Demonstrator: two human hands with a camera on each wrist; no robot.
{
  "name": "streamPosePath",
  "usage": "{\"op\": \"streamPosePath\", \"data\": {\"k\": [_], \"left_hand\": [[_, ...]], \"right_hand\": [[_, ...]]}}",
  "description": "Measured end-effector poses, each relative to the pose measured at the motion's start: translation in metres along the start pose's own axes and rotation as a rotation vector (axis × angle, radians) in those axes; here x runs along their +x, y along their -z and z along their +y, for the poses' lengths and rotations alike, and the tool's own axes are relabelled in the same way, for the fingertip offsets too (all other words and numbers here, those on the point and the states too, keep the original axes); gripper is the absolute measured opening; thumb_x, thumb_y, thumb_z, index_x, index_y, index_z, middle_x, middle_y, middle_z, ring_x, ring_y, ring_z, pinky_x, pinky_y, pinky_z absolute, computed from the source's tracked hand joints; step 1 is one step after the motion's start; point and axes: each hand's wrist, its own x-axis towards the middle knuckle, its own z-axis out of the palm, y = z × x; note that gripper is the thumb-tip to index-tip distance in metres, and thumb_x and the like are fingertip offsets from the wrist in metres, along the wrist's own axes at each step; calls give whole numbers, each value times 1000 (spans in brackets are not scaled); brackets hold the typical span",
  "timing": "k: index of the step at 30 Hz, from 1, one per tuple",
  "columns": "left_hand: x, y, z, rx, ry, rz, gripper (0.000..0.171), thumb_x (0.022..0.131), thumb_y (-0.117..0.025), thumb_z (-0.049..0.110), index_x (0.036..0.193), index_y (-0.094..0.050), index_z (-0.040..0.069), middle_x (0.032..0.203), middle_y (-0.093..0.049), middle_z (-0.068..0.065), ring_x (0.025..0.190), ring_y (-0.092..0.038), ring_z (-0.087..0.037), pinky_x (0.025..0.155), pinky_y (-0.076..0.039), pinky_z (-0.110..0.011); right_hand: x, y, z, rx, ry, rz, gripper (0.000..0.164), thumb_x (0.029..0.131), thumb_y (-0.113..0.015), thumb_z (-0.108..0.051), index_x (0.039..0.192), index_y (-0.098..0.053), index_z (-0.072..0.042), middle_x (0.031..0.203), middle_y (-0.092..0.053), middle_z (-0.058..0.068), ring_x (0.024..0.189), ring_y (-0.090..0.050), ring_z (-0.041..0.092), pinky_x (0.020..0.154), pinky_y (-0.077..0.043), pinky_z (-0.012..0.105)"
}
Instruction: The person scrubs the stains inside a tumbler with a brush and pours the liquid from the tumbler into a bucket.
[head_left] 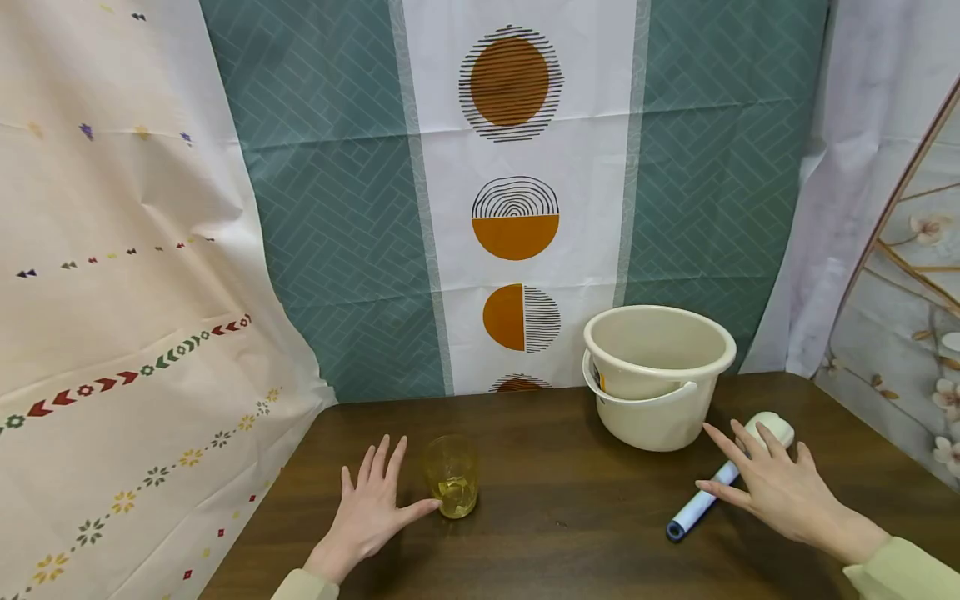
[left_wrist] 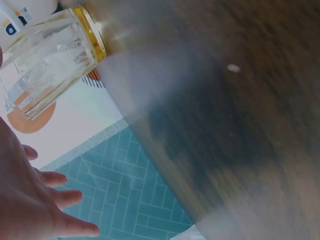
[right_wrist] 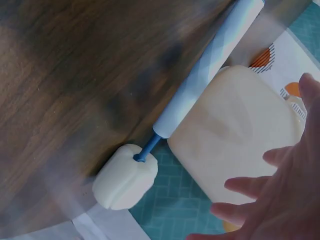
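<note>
A yellowish clear drinking glass (head_left: 452, 479) stands upright on the table at the left of the head view. My left hand (head_left: 372, 508) is spread beside it, its thumb tip right at the glass's side. In the left wrist view the same glass (left_wrist: 55, 62) shows close to the fingers. On the right lies a sponge cup brush with a white sponge head (head_left: 772, 428) and a pale blue handle (head_left: 702, 502). My right hand (head_left: 783, 492) hovers over this brush with fingers spread, holding nothing. The brush's full length, with a thin dark-blue neck (right_wrist: 147, 147), shows in the right wrist view.
A cream bucket (head_left: 652, 421) with its handle hanging at the front stands at the back right of the brown table (head_left: 555, 550). Behind it hangs a green and white patterned curtain (head_left: 525, 167). Patterned cloths (head_left: 135, 333) hang on both sides.
</note>
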Motion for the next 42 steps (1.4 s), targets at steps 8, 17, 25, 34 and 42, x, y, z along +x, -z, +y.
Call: {"op": "streamPosePath", "data": {"k": [8,17,25,34,42], "left_hand": [[7,-5,2,-200,13,-58,102,70,-55,71,142,-20,7,139,-26,-21,123,-26,-41,92,-22,-58],[16,-7,8,-422,79,-92,102,68,-65,63,141,-21,8,138,-28,-17,124,-27,-37,89,-29,-56],[25,-10,9,-597,41,-50,100,63,-78,48,136,-28,1,129,-38,-18,120,-35,-33,92,-29,-50],[31,-11,8,-674,17,-74,96,61,-82,39,134,-30,6,122,-45,-10,115,-40,-30,89,-30,-52],[35,-18,6,-704,-20,-113,96,60,-84,35,133,-28,6,122,-45,-11,114,-41,-31,89,-31,-51]], "right_hand": [[0,0,-4,71,-45,5,75,80,-54,-59,132,-40,-6,119,-44,27,100,-44,47,61,-40,56],[1,1,-6,119,-105,-44,74,82,-52,-59,128,-43,-2,111,-47,26,92,-48,45,54,-42,51],[3,4,-6,187,-173,-70,74,83,-51,-59,124,-45,3,96,-49,22,82,-49,42,46,-39,44],[6,4,-2,248,-240,-128,74,84,-51,-57,121,-42,7,90,-49,25,74,-53,39,45,-40,46],[9,3,4,332,-337,-252,79,86,-43,-61,114,-43,13,94,-50,32,76,-55,41,51,-40,50]]}}
